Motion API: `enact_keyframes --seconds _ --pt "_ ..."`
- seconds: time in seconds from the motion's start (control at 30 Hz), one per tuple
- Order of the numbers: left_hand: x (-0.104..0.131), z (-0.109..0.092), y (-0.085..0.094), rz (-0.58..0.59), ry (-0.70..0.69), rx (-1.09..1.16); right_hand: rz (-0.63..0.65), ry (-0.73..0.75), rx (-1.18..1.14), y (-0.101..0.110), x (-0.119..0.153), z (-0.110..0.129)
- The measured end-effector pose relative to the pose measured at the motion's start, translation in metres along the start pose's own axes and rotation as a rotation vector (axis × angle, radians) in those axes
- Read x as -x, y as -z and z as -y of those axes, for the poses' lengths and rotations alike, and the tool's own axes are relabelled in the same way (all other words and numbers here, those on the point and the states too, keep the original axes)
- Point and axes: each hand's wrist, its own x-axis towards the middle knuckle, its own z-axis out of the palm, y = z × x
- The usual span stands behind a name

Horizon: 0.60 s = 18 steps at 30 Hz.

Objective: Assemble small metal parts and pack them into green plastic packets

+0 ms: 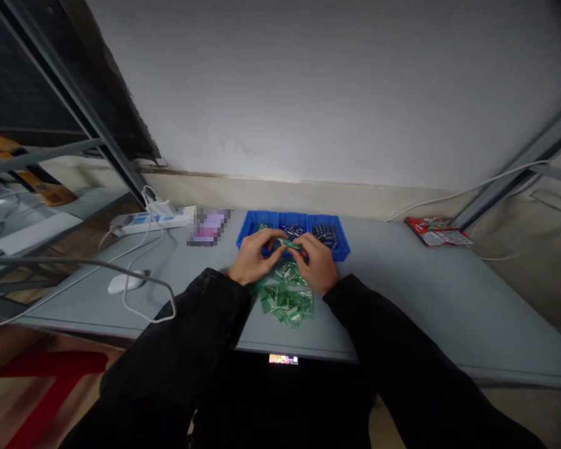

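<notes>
A small green plastic bag is pinched at its left end by my left hand and at its right end by my right hand. Both hands are over the front edge of three joined blue bins. Metal pins or screws lie in the middle bin, and dark grey cylindrical pieces fill the right one. The left bin is partly hidden by my left hand. Several green bags with metal parts inside are piled on the grey table just below my hands.
On the left of the table are a power strip, a blurred-out purple item, a white mouse and loose cables. A red packet lies at the back right. Metal frame posts stand at both sides.
</notes>
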Motion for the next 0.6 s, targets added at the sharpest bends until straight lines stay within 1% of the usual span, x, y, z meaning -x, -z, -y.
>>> enact_keyframes --seconds 0.17,0.33,0.5,0.6 --pt "0.001 0.0039 0.0004 -0.008 0.03 0.01 0.006 0.003 0.027 0.0013 -0.0016 0.0016" --pt "0.0015 0.0073 0.0002 0.046 0.042 0.037 0.0 0.007 0.022 0.0004 -0.0024 -0.0004" --pt "0.0019 0.0063 -0.0002 0.069 0.009 0.023 0.057 0.027 0.025 -0.0001 -0.0024 -0.0039" --pt "0.0018 0.0047 0.0004 0.074 -0.01 0.009 0.032 0.037 0.029 -0.0001 -0.0023 -0.0042"
